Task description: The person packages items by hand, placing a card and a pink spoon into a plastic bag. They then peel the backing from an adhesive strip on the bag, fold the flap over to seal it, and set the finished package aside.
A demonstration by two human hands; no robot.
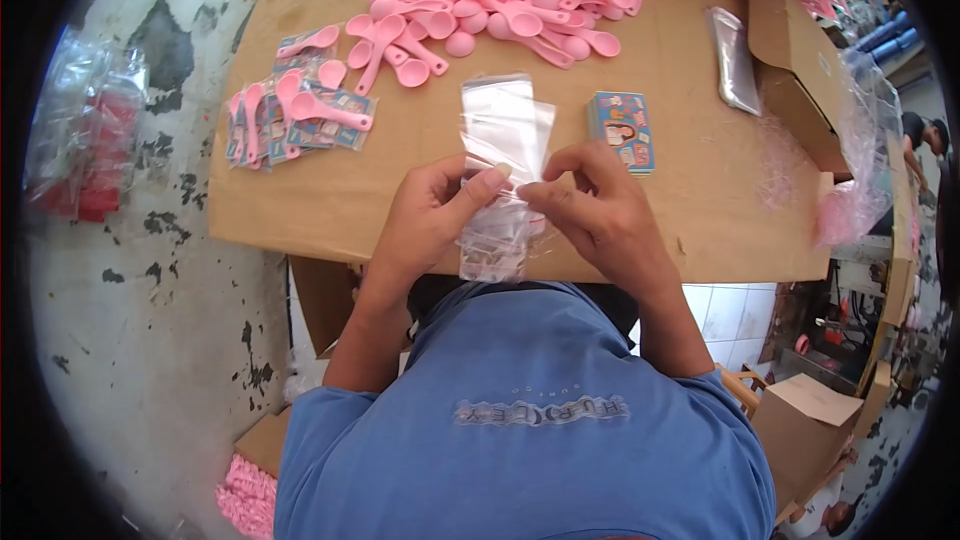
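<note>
Both hands meet over a stack of clear plastic bags near the table's front edge. My left hand pinches the bags from the left, thumb on top. My right hand pinches at the same bags from the right, finger and thumb together. Behind the right hand stands a stack of printed cards. To the left lie several bagged cards with pink spoons on them. A large heap of loose pink spoons spreads across the back of the table.
The table is brown-covered. A silvery clear packet lies at the right beside an open cardboard box. Plastic wrap hangs off the right edge. Bags with red parts hang on the left wall. People are at the far right.
</note>
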